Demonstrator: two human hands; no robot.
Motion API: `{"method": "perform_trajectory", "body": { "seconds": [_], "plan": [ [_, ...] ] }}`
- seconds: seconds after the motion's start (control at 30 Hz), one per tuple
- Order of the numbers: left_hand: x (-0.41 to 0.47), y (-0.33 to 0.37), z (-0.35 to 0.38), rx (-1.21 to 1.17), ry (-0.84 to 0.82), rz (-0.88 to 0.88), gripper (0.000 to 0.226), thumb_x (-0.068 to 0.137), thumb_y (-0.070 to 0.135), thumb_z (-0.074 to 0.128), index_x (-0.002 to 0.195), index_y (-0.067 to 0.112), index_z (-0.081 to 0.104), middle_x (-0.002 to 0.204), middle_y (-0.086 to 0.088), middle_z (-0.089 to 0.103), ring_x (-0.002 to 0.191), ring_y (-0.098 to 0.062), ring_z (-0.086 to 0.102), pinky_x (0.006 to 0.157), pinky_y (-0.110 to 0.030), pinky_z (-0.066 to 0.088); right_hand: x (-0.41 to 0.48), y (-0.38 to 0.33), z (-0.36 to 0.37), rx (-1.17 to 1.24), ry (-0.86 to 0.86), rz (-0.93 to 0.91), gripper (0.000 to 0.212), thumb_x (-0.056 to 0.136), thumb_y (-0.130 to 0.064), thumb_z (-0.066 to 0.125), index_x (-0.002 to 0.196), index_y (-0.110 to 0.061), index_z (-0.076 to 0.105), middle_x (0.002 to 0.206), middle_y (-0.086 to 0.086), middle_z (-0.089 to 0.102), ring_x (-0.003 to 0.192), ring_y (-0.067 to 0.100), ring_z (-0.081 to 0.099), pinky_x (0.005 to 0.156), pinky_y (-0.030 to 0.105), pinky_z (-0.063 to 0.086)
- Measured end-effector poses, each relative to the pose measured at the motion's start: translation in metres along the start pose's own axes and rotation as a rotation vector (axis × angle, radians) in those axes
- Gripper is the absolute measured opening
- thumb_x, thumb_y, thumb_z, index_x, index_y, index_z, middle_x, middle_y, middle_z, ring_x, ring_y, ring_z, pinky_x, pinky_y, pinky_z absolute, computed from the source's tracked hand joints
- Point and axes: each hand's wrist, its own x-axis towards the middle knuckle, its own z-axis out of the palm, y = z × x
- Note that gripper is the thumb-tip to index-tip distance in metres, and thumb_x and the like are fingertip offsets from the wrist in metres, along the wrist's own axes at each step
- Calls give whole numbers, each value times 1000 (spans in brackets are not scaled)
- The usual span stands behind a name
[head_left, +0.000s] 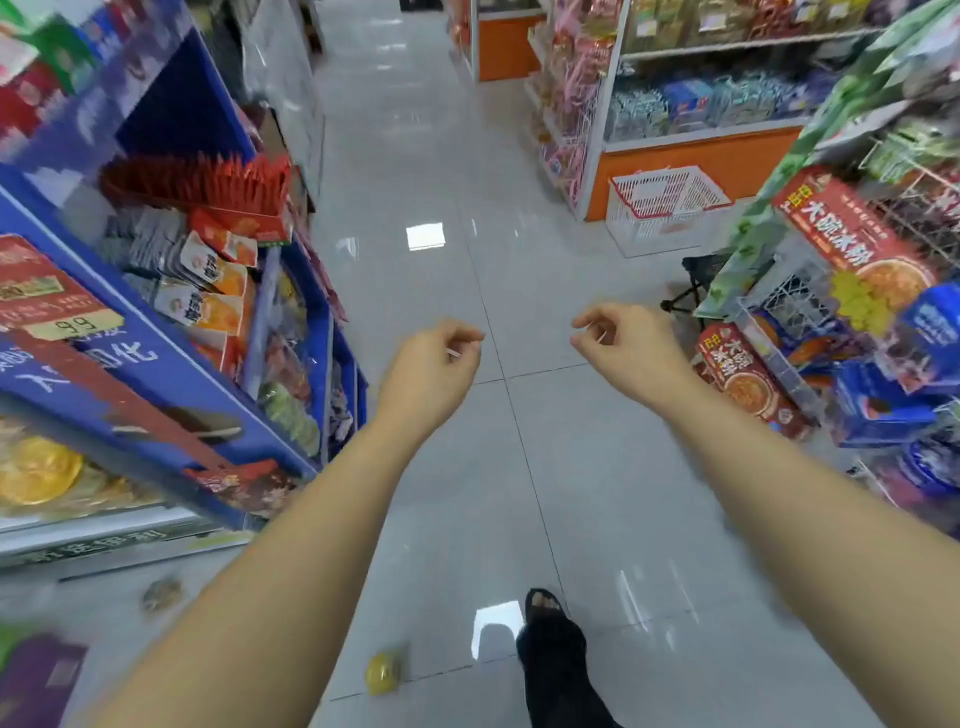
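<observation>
Both my arms reach forward over a grey tiled shop aisle. My left hand hangs in mid-air with fingers loosely curled and nothing in it. My right hand hangs the same way a little to the right, thumb near the fingertips, also holding nothing. Neither hand touches any shelf or product.
A blue shelf unit with snack packets stands on the left. Wire racks with red boxes and blue packs line the right. A white basket with a red rim sits by an orange-based shelf. A small yellow item lies on the floor near my foot.
</observation>
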Motion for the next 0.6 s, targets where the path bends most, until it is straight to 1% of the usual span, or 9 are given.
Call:
{"method": "perform_trajectory", "body": {
  "seconds": [0.07,0.13,0.3,0.43,0.53,0.6],
  "plan": [
    [20,4,14,-3,6,-51,19,94,23,52,108,24,66,90,9,64,86,-13,62,84,-37,52,22,8,-6,-1,-14,26,8,85,-22,62,91,-25,65,65,-16,56,72,10,55,69,25,42],
    [39,7,26,-8,-8,-84,18,94,24,52,106,27,65,92,9,66,84,-11,62,84,-37,53,46,18,-10,-23,-47,27,7,85,-22,62,89,-27,63,68,-16,57,73,10,56,68,24,41],
    [87,15,38,-51,22,-107,17,94,23,52,103,28,65,91,11,66,79,-6,61,79,-35,54,105,29,-14,20,-74,-10,7,84,-22,62,84,-29,61,67,-15,57,68,7,54,67,26,45],
    [123,15,35,-50,27,-122,17,94,21,52,102,26,65,93,8,67,80,-7,61,76,-32,53,144,32,-8,34,-69,-33,9,83,-22,62,80,-30,61,66,-15,57,63,2,52,67,26,44],
    [161,10,31,-55,34,-128,17,94,20,52,102,27,65,93,7,67,74,-5,59,68,-28,50,179,32,-2,30,-81,-31,9,83,-22,63,81,-30,60,67,-15,58,64,2,53,68,26,46],
    [190,4,28,-55,17,-134,17,94,21,52,101,28,65,93,8,67,73,-4,59,67,-27,49,205,32,6,37,-84,-24,9,83,-22,64,81,-30,61,67,-15,59,64,3,54,69,28,47]
  ]
}}
